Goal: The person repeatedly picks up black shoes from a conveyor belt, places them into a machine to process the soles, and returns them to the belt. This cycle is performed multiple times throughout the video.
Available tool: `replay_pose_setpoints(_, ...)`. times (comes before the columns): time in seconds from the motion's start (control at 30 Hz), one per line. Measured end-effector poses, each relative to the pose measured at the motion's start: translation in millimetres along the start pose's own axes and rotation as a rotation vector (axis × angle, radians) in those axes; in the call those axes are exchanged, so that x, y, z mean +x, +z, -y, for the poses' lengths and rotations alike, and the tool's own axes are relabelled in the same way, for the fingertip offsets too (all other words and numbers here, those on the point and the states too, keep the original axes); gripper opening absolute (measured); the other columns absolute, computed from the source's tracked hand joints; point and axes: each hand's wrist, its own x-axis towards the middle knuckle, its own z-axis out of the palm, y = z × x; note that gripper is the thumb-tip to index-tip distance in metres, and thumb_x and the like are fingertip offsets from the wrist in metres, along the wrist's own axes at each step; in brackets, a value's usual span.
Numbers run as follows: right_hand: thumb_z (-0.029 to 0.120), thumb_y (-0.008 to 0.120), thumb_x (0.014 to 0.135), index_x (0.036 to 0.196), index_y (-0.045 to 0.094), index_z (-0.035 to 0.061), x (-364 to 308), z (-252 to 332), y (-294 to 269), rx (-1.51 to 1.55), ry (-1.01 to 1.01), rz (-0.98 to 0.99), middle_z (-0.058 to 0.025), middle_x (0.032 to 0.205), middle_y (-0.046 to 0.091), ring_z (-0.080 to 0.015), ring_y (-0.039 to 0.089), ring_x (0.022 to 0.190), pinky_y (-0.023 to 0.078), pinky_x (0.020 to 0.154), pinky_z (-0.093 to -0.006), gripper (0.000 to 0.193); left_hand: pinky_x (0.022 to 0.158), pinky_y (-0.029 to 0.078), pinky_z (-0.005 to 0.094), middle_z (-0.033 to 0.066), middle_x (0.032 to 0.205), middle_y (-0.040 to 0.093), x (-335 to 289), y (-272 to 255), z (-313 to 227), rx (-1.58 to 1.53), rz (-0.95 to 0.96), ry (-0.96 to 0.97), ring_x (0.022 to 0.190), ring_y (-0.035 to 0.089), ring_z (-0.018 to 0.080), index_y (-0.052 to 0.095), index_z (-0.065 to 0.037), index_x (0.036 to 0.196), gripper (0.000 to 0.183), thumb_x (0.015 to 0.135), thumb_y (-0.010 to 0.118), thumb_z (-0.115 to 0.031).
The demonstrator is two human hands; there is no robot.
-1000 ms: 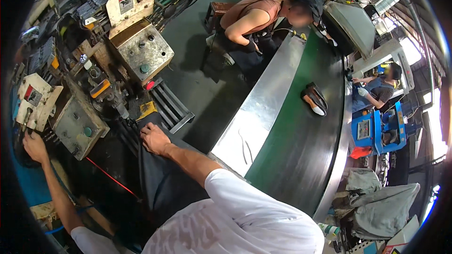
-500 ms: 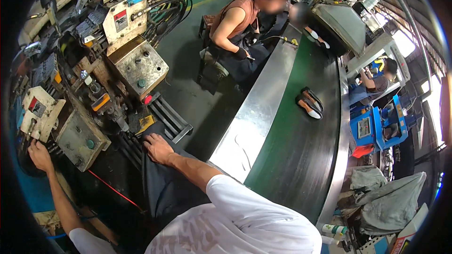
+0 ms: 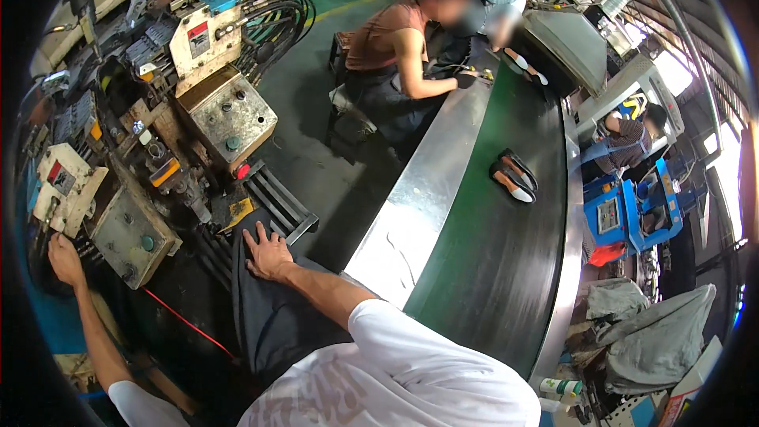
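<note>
My left hand (image 3: pixel 66 261) is at the side of the machine (image 3: pixel 122 229), just below a pale panel (image 3: pixel 65 178) with a lever. Its fingers are curled and partly hidden there; what they grip, if anything, I cannot make out. My right hand (image 3: pixel 267 255) lies with fingers spread on the dark cloth (image 3: pixel 273 316) over my leg, holding nothing. Beside the left hand is a worn metal control box (image 3: pixel 126 241) with a green button (image 3: pixel 148 243). A similar box (image 3: pixel 229 119) stands farther off.
To my right runs a green-black conveyor belt (image 3: pixel 490 269) with a metal edge (image 3: pixel 419 213). A pair of dark shoes with white toes (image 3: pixel 514 176) rides on it. A seated co-worker (image 3: pixel 387 47) is beyond. A black metal rack (image 3: pixel 281 202) stands past my right hand.
My right hand's fingers have spread apart on the cloth. The seated co-worker has leaned toward the belt and put a gloved hand on its metal edge. My left hand has stayed at the machine.
</note>
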Motion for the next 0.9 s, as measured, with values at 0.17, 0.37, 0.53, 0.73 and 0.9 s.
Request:
replay_pose_setpoints(0.17, 0.045, 0.065, 0.100, 0.170, 0.024, 0.0156, 1.7, 4.7, -6.8, 0.039, -0.011, 0.011, -0.0279, 0.172, 0.022, -0.0541, 0.049, 0.139, 0.043, 0.114, -0.0625, 0.087, 0.092, 0.053, 0.0505, 0.0161, 0.112, 0.073, 2.4, -2.1, 1.2, 0.023, -0.017, -0.016, 0.107, 0.067, 0.0403, 0.075, -0.006, 0.114, 0.029, 0.103, 0.055, -0.024)
replay_pose_setpoints(0.37, 0.046, 0.066, 0.098, 0.170, 0.025, 0.0169, 9.9, 2.6, -0.4, 0.031, -0.017, -0.020, -0.0277, 0.172, 0.022, -0.0549, 0.051, 0.136, 0.044, 0.114, -0.0611, 0.088, 0.084, 0.054, 0.0526, 0.0120, 0.103, 0.072, -0.7, -27.8, -26.1, -0.020, -0.064, -0.042, 0.101, 0.068, 0.0384, 0.074, -0.010, 0.102, 0.022, 0.100, 0.055, -0.022)
replay_pose_setpoints(0.53, 0.048, 0.065, 0.098, 0.170, 0.025, 0.0175, 9.6, 4.1, -2.5, 0.020, -0.027, -0.003, -0.0275, 0.173, 0.022, -0.0546, 0.051, 0.136, 0.044, 0.114, -0.0604, 0.088, 0.083, 0.054, 0.0527, 0.0139, 0.100, 0.070, -0.3, -39.6, -35.3, -0.050, -0.114, 0.012, 0.097, 0.067, 0.0399, 0.070, -0.007, 0.094, 0.021, 0.098, 0.054, -0.021)
replay_pose_setpoints(0.73, 0.048, 0.064, 0.099, 0.169, 0.028, 0.0178, -0.7, 3.5, 4.3, 0.065, -0.078, -0.066, -0.0266, 0.172, 0.025, -0.0525, 0.051, 0.137, 0.044, 0.115, -0.0580, 0.085, 0.081, 0.053, 0.0532, 0.0153, 0.096, 0.067, -0.9, -49.3, -42.9, -0.040, -0.133, 0.021, 0.095, 0.066, 0.0404, 0.066, -0.005, 0.090, 0.016, 0.096, 0.055, -0.016)
replay_pose_setpoints(0.9, 0.039, 0.067, 0.100, 0.154, 0.052, 0.0092, -11.5, -26.8, 26.9, 0.298, -0.194, -0.226, -0.0302, 0.157, 0.047, -0.0498, 0.054, 0.135, 0.044, 0.116, -0.0525, 0.064, 0.081, 0.053, 0.0523, 0.0143, 0.094, 0.067, -2.7, -49.0, -51.2, -0.074, -0.159, 0.032, 0.095, 0.066, 0.0390, 0.064, -0.006, 0.091, 0.013, 0.096, 0.059, -0.017)
